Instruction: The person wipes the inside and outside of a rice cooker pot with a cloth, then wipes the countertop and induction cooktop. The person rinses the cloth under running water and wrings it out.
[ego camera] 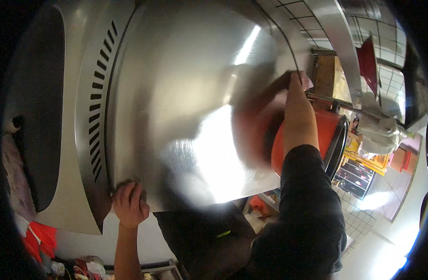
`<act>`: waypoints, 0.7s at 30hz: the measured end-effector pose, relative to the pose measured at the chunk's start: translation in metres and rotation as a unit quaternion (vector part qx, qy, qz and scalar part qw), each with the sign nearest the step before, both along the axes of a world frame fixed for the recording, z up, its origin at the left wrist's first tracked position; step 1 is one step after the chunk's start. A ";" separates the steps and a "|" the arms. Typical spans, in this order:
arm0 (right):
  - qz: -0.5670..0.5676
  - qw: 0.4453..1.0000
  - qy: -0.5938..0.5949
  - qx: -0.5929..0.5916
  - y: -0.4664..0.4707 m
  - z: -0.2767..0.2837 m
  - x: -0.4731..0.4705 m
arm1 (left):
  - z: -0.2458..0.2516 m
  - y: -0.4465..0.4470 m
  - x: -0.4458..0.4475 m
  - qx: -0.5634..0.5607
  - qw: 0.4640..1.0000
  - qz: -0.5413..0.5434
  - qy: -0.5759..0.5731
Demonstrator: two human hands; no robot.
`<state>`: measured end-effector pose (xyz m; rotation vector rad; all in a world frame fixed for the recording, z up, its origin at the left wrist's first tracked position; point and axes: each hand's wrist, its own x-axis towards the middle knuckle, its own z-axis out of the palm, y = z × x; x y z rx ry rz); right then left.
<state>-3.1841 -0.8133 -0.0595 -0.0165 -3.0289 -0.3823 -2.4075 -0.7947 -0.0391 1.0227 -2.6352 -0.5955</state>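
A broad brushed stainless-steel worktop [186, 80] fills the middle of the view, with strong glare and blurred reflections on it. My left hand [130, 204] rests with curled fingers at its near left corner, beside a slotted steel strip [95, 115]. What lies under those fingers is hidden. At the far right edge of the steel, my right hand [296, 81] presses on a pale pink cloth [307, 83], mostly covered by the hand. Just right of the worktop, partly behind my right forearm, stands an orange-red round container [326, 122] with a black rim.
Left of the slotted strip is a large dark opening [42, 115] in the steel. A red plastic bag [44, 238] hangs at lower left. To the right are a clear plastic bag [378, 134], a yellow box [371, 157], a black drawer rack [352, 176] and tiled floor [361, 211].
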 end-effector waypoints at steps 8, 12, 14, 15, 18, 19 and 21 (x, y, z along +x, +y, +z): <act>0.450 0.880 -0.012 -0.153 -0.149 0.011 0.129 | -0.002 -0.001 -0.008 -0.030 0.999 -0.012 -0.004; 0.519 0.810 0.092 -0.256 -0.196 0.017 0.220 | 0.002 -0.003 -0.011 -0.018 1.000 -0.017 -0.012; 0.461 0.818 0.043 -0.342 -0.181 0.012 0.216 | 0.004 -0.004 -0.011 -0.029 0.999 -0.019 -0.012; 0.524 0.812 0.097 -0.239 -0.171 0.017 0.184 | 0.004 -0.004 -0.011 -0.038 0.999 -0.015 -0.007; 0.328 0.912 0.066 -0.237 -0.123 -0.013 0.106 | 0.004 -0.004 -0.009 -0.048 0.999 -0.016 -0.009; 0.268 0.936 0.065 -0.220 -0.106 -0.026 0.084 | 0.003 -0.004 -0.008 -0.047 0.999 -0.022 -0.013; 0.248 0.940 0.150 -0.178 -0.074 -0.045 0.057 | 0.003 -0.004 -0.007 -0.035 0.999 -0.022 -0.002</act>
